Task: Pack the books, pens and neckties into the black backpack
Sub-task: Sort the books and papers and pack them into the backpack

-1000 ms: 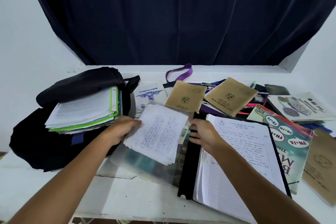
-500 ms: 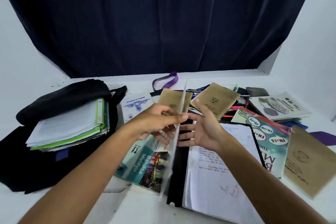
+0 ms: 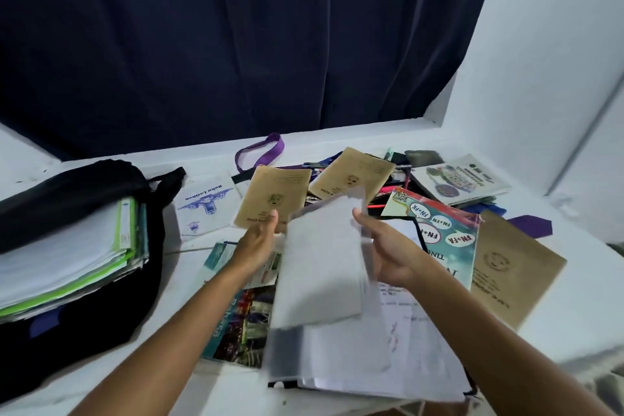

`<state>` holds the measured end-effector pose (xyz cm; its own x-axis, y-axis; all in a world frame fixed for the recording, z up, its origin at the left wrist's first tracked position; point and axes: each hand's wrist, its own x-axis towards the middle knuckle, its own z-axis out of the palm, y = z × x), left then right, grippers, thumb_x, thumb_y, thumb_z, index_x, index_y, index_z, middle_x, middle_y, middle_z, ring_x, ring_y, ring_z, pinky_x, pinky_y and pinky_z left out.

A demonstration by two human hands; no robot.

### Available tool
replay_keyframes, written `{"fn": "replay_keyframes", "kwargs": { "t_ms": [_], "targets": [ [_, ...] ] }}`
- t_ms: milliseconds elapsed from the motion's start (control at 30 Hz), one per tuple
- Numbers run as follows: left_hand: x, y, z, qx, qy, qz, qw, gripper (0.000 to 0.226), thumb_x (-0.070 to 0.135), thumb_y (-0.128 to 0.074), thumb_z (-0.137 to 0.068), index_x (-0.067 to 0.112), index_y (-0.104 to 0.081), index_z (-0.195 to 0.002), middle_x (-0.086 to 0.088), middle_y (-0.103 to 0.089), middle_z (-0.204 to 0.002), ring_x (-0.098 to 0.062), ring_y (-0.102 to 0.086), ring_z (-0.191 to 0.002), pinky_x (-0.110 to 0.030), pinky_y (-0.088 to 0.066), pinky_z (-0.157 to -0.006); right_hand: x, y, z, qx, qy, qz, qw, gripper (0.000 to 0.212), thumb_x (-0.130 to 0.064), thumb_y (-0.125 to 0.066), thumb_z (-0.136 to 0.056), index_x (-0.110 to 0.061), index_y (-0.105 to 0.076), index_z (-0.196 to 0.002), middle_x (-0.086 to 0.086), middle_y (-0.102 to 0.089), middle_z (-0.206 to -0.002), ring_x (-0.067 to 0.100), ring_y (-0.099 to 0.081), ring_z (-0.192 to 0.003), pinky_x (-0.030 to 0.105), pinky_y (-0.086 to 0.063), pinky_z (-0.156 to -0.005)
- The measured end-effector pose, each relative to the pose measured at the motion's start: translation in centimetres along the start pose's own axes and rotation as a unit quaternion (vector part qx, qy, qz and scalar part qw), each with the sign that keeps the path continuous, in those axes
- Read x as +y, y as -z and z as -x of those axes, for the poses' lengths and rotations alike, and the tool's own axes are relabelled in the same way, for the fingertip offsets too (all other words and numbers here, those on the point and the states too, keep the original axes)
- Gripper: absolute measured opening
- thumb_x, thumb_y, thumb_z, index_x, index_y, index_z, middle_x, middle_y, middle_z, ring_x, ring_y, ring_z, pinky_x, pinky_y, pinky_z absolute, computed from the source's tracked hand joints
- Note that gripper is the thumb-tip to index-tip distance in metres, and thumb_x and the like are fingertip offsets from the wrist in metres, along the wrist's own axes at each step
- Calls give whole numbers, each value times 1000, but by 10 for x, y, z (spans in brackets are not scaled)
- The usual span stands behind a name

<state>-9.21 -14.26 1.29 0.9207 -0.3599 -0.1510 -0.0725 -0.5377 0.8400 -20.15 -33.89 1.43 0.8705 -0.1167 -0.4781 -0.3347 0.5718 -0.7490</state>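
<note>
While both hands hover above the middle of the white bench (image 3: 557,321), a blurred sheaf of white pages (image 3: 324,260) stands between them. The right hand (image 3: 388,253) grips the sheaf's right edge, thumb on the near face and fingers behind. The left hand (image 3: 256,240) is at the sheaf's left edge with its fingers straight; whether it touches the paper cannot be told through the blur. Below the sheaf lies an open notebook (image 3: 398,348) with handwritten pages, and to its left a colourful textbook (image 3: 236,324) lies flat.

At the left of the bench the black backpack (image 3: 84,314) lies open, already holding a stack of books and papers (image 3: 67,253) with green edges. Farther back lie a white exercise book (image 3: 206,206) and two brown-covered books (image 3: 277,199), (image 3: 354,175). A purple strap (image 3: 260,150) curls at the far edge. Pens (image 3: 381,204) lie scattered among the books at the far right, next to a bright textbook (image 3: 435,229), another brown book (image 3: 513,263) and a grey-covered booklet (image 3: 462,182). A purple necktie (image 3: 533,224) peeks out at the right. A dark curtain (image 3: 236,44) hangs behind.
</note>
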Motion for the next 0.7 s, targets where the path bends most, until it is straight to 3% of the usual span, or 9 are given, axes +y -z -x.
{"fn": "replay_keyframes", "kwargs": {
  "t_ms": [67,233,300,367,433,500,567,633,700],
  "targets": [
    [-12,-10,-2,-20,18,-26,999,55,52,-25,-103,19,-43,-144,-8,-48,-146,-27,-43,-134,-38,-35,-107,3,17,3,13,-7,-10,1000,25,-23,-58,-95,-4,-67,-109,18,-72,-107,30,-73,-88,42,-57,-83],
    [-24,-36,-3,-29,80,12,996,45,50,-47,-98,15,-52,-126,-6,-58,-125,-27,-55,-113,-40,-47,-96,8,60,5,101,11,111,989,16,5,-57,-90,2,-63,-104,18,-74,-98,30,-72,-87,40,-57,-80],
    [-22,-43,-1,-39,96,56,993,40,46,-53,-97,11,-56,-114,-7,-62,-108,-25,-62,-93,-42,-58,-78,7,73,8,168,31,202,964,11,-1,-69,-83,3,-63,-91,15,-74,-86,27,-72,-74,34,-58,-67],
    [-19,-47,1,-51,102,72,991,39,43,-57,-95,5,-57,-105,-9,-60,-92,-22,-62,-75,-38,-59,-62,6,90,5,240,42,352,904,33,-21,-80,-73,2,-62,-88,14,-71,-86,28,-69,-75,34,-55,-67],
    [-18,-51,1,-60,100,59,991,38,44,-60,-93,6,-57,-93,-9,-58,-84,-21,-61,-69,-34,-58,-55,4,101,9,288,33,458,840,37,-33,-82,-73,-3,-60,-82,11,-68,-78,25,-64,-67,32,-48,-62],
    [-17,-54,-2,-64,95,39,993,37,46,-64,-91,11,-53,-83,-6,-54,-75,-20,-59,-66,-32,-56,-51,4,108,13,305,30,507,806,40,-41,-79,-76,-7,-58,-73,9,-62,-66,21,-55,-56,29,-42,-59],
    [-15,-58,-4,-67,93,20,993,38,47,-67,-88,13,-52,-83,-5,-53,-72,-18,-57,-64,-27,-52,-46,6,112,17,322,22,556,766,42,-48,-72,-80,-8,-61,-78,6,-63,-72,19,-55,-60,28,-40,-57],
    [-13,-62,-6,-79,96,22,992,40,48,-70,-85,12,-52,-83,-5,-54,-73,-17,-55,-62,-24,-47,-46,7,112,19,332,25,562,757,39,-49,-64,-87,-10,-62,-88,5,-60,-80,17,-54,-64,25,-39,-53],
    [-13,-66,-7,-88,97,46,990,42,44,-76,-80,8,-57,-85,-4,-63,-78,-18,-60,-68,-25,-49,-55,7,112,18,331,31,534,777,38,-44,-61,-90,-6,-62,-92,5,-58,-81,16,-53,-64,24,-39,-52]
  ]
}}
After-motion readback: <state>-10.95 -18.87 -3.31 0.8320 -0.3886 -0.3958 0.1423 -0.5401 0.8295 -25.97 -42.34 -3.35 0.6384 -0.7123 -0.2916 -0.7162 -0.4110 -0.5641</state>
